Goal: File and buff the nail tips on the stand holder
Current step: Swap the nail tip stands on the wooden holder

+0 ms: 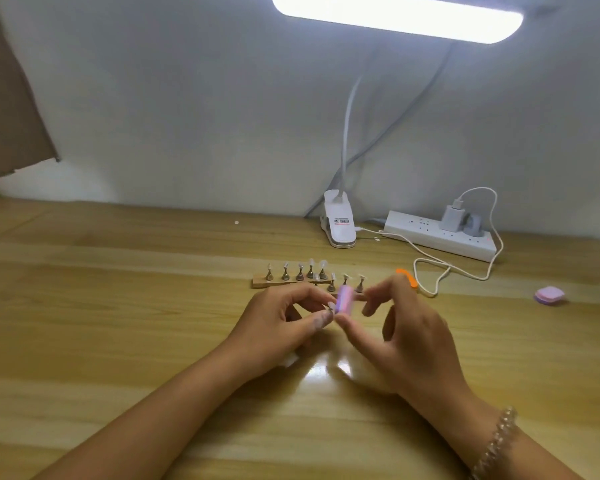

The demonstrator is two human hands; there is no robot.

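A wooden stand holder lies on the table and carries several small metal pegs, each topped with a clear nail tip. Just in front of it, my right hand pinches a small purple buffer block between thumb and fingers. My left hand pinches a small nail tip, on what looks like its peg, against the block's left side. The block looks blurred.
An orange nail file lies behind my right hand. A second purple buffer block sits far right. At the back stand a white clip lamp base, a power strip and a looping white cable. The lamp head glows overhead.
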